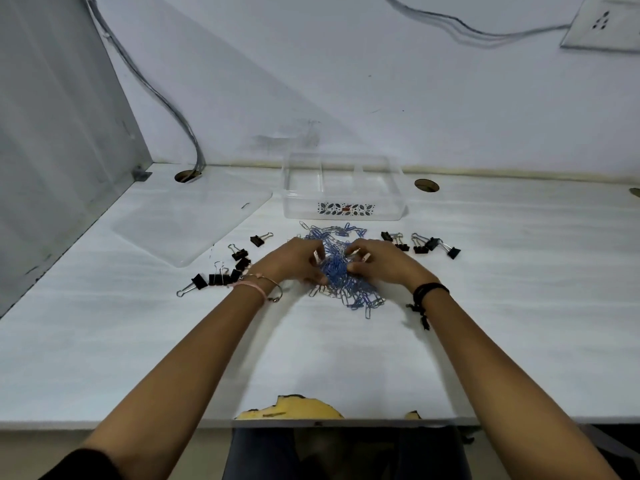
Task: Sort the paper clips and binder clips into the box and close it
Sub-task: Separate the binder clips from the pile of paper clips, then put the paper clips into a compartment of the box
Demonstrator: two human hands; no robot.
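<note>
- Paper clips (360, 296): 1 tangled heap of blue and silver wire at the centre of the white table (346, 362), just near of the box.
- Left hand (294, 261) and right hand (379, 261): both on the heap, fingers curled into it, each gripping a bunch of paper clips.
- Binder clips (216, 279): black bodies, silver handles; 1 scattered group left of the heap, 1 group right (432, 243).
- Box (343, 211): clear plastic, divided inside, uncovered, patterned label on its near wall.
- Lid (194, 220): clear, flat on the table, left of the box.
</note>
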